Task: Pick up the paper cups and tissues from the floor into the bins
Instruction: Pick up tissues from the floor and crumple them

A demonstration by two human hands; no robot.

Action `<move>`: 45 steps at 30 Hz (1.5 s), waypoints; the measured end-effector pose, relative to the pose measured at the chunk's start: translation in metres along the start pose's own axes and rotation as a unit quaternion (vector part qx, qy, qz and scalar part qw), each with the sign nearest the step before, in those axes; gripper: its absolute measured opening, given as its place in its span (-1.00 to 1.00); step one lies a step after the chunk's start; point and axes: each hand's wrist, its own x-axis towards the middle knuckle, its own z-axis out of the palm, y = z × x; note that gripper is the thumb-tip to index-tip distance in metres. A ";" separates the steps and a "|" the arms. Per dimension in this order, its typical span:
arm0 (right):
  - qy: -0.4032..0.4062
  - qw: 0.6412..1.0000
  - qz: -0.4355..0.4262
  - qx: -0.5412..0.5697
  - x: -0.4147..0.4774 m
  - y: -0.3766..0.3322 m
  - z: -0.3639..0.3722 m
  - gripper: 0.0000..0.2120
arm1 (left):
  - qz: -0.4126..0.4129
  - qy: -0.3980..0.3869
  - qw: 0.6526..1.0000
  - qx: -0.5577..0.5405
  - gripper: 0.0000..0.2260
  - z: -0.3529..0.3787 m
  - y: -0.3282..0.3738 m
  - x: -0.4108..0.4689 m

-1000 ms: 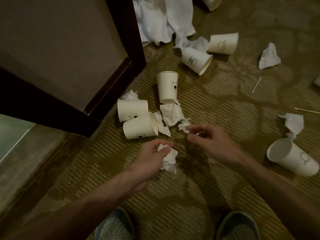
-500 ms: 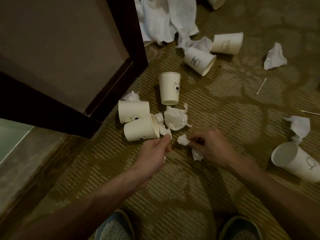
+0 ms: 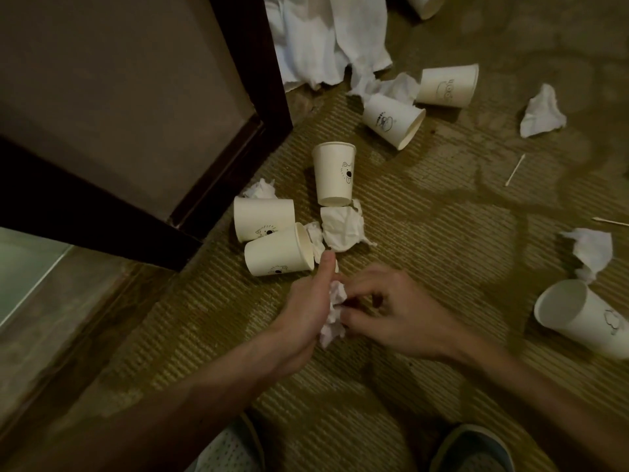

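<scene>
My left hand and my right hand meet over the carpet. Between them is a wad of crumpled tissue: the left hand holds it, and the right hand's fingertips pinch its edge. Just beyond the hands lie two paper cups on their sides, a cup standing upside down, and a larger crumpled tissue. More cups lie farther off and at the right. No bin is in view.
A dark wooden door frame and wall stand to the left. A white cloth heap lies at the top. Other tissues and cotton swabs dot the carpet. My shoes are at the bottom.
My right hand picked a small tissue piece off the carpet and brought it to my left hand, which now holds it together with its own tissue. The view shifted slightly.
</scene>
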 end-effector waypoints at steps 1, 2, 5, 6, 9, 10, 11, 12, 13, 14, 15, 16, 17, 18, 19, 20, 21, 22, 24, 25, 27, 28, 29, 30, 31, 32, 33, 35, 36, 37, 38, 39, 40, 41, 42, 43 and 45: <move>-0.018 1.000 0.005 0.018 0.002 0.000 -0.002 -0.84 | 0.005 0.019 1.000 -0.008 -0.52 -0.002 0.000 0.000; -0.014 0.999 0.014 0.041 0.006 0.001 -0.005 -0.82 | 0.013 0.035 0.999 -0.014 -0.58 -0.005 0.001 -0.001; 0.126 0.991 0.043 -0.014 0.027 0.014 -0.012 -0.78 | 0.036 0.078 0.996 0.019 -0.69 -0.017 0.001 -0.004; 0.162 0.981 0.050 -0.090 0.037 0.018 -0.013 -0.74 | 0.039 0.096 0.994 0.037 -0.69 -0.020 0.001 -0.006; 0.118 0.958 0.059 -0.255 0.063 0.024 -0.003 -0.47 | 0.040 0.123 0.991 0.039 -0.67 -0.027 0.004 -0.011; 0.083 0.954 0.058 -0.281 0.069 0.025 0.003 -0.39 | 0.043 0.124 0.991 0.038 -0.67 -0.029 0.005 -0.012; 0.058 0.951 0.059 -0.298 0.075 0.027 0.011 -0.34 | 0.046 0.123 0.990 0.041 -0.66 -0.031 0.006 -0.014; 0.049 0.947 0.057 -0.313 0.079 0.030 0.016 -0.34 | 0.050 0.123 0.990 0.045 -0.65 -0.033 0.007 -0.016; 0.053 0.943 0.049 -0.326 0.082 0.034 0.021 -0.38 | 0.053 0.123 0.990 0.048 -0.64 -0.036 0.007 -0.017; 0.065 0.941 0.039 -0.331 0.083 0.037 0.023 -0.45 | 0.056 0.124 0.989 0.050 -0.63 -0.038 0.008 -0.018; 0.078 0.943 0.026 -0.324 0.085 0.040 0.026 -0.54 | 0.057 0.124 0.989 0.048 -0.62 -0.040 0.009 -0.019; 0.089 0.949 0.013 -0.303 0.085 0.043 0.027 -0.63 | 0.057 0.124 0.990 0.043 -0.62 -0.042 0.009 -0.020; 0.099 0.956 0.006 -0.275 0.085 0.045 0.027 -0.73 | 0.055 0.124 0.990 0.037 -0.62 -0.042 0.009 -0.021; 0.109 0.964 0.008 -0.241 0.084 0.046 0.025 -0.81 | 0.053 0.123 0.990 0.031 -0.62 -0.042 0.010 -0.021; 0.121 0.971 0.018 -0.204 0.082 0.047 0.022 -0.85 | 0.052 0.122 0.991 0.027 -0.61 -0.042 0.010 -0.021; 0.132 0.977 0.032 -0.165 0.080 0.047 0.017 -0.87 | 0.050 0.120 0.991 0.025 -0.61 -0.040 0.011 -0.021; 0.137 0.981 0.051 -0.131 0.077 0.047 0.012 -0.89 | 0.048 0.119 0.991 0.025 -0.61 -0.039 0.012 -0.021; 0.140 0.983 0.073 -0.095 0.073 0.047 0.007 -0.90 | 0.045 0.118 0.992 0.025 -0.61 -0.037 0.013 -0.021; 0.157 0.980 0.118 0.033 0.063 0.043 -0.005 -0.89 | 0.043 0.117 0.992 0.021 -0.61 -0.033 0.018 -0.021; 0.169 0.970 0.132 0.117 0.057 0.037 -0.012 -0.84 | 0.042 0.115 0.992 0.015 -0.61 -0.032 0.021 -0.021; 0.179 0.948 0.122 0.234 0.046 0.022 -0.026 -0.73 | 0.040 0.107 0.993 0.000 -0.62 -0.028 0.027 -0.024; 0.166 0.942 0.102 0.274 0.042 0.013 -0.032 -0.71 | 0.039 0.100 0.994 -0.012 -0.62 -0.027 0.031 -0.026; 0.147 0.937 0.076 0.307 0.038 0.004 -0.037 -0.71 | 0.039 0.088 0.995 -0.030 -0.61 -0.026 0.035 -0.028; 0.127 0.934 0.053 0.330 0.035 -0.007 -0.040 -0.71 | 0.039 0.070 0.995 -0.053 -0.59 -0.025 0.040 -0.030; 0.111 0.935 0.032 0.336 0.034 -0.016 -0.040 -0.72 | 0.039 0.045 0.995 -0.083 -0.56 -0.026 0.045 -0.032; 0.106 0.940 0.015 0.324 0.035 -0.025 -0.038 -0.73 | 0.039 0.013 0.992 -0.118 -0.52 -0.028 0.051 -0.034; 0.114 0.946 0.002 0.302 0.037 -0.031 -0.034 -0.74 | 0.038 -0.020 0.987 -0.152 -0.47 -0.030 0.057 -0.036; 0.140 0.951 -0.009 0.275 0.046 -0.041 -0.023 -0.80 | 0.044 -0.057 0.981 -0.180 -0.42 -0.035 0.068 -0.038; 0.138 0.951 -0.011 0.275 0.051 -0.045 -0.016 -0.83 | 0.047 -0.056 0.983 -0.168 -0.43 -0.038 0.071 -0.038; 0.119 0.957 -0.017 0.265 0.056 -0.049 -0.010 -0.88 | 0.047 -0.039 0.987 -0.147 -0.45 -0.041 0.072 -0.038; 0.092 0.968 -0.028 0.230 0.061 -0.054 -0.005 -0.93 | 0.045 -0.009 0.991 -0.124 -0.47 -0.044 0.073 -0.036; 0.065 0.979 -0.037 0.191 0.066 -0.057 -0.003 -0.94 | 0.044 0.027 0.993 -0.103 -0.49 -0.048 0.073 -0.035; 0.041 0.983 -0.039 0.174 0.073 -0.059 -0.002 -0.91 | 0.046 0.063 0.993 -0.087 -0.50 -0.052 0.073 -0.033; 0.029 0.983 -0.030 0.181 0.082 -0.061 -0.006 -0.87 | 0.052 0.095 0.991 -0.080 -0.50 -0.057 0.074 -0.031; 0.036 0.981 -0.013 0.191 0.092 -0.061 -0.010 -0.83 | 0.060 0.124 0.987 -0.082 -0.50 -0.063 0.076 -0.029; 0.054 0.980 0.007 0.192 0.105 -0.060 -0.016 -0.78 | 0.069 0.150 0.983 -0.087 -0.50 -0.069 0.078 -0.028; 0.068 0.986 0.035 0.148 0.134 -0.056 -0.026 -0.70 | 0.084 0.179 0.975 -0.099 -0.49 -0.078 0.084 -0.024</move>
